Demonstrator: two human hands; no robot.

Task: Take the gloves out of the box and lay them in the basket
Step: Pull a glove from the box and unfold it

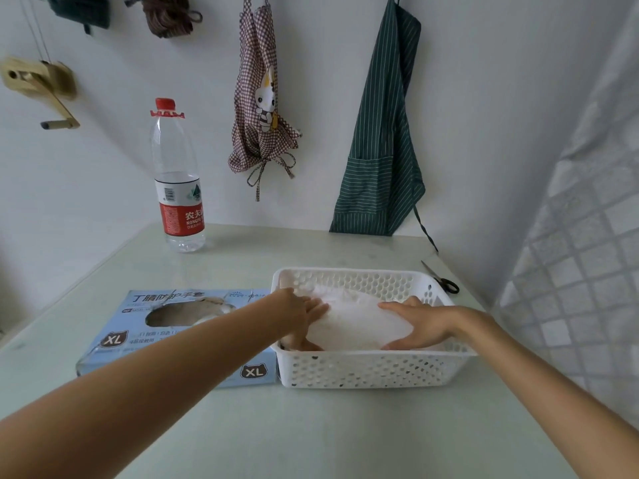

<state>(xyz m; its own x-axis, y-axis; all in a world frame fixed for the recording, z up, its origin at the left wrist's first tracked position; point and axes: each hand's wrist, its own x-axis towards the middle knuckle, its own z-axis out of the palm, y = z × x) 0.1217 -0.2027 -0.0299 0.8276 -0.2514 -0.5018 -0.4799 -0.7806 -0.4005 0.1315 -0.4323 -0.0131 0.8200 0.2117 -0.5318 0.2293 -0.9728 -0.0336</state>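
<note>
Both hands grip the gloves (359, 324) between them, left hand (307, 314) and right hand (420, 323) at opposite ends, inside the basket (377, 369).

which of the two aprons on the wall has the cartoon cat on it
The red-and-white checked apron, hanging left of the other, above the table's middle. The dark green striped apron to its right shows only a plain pocket.
</note>
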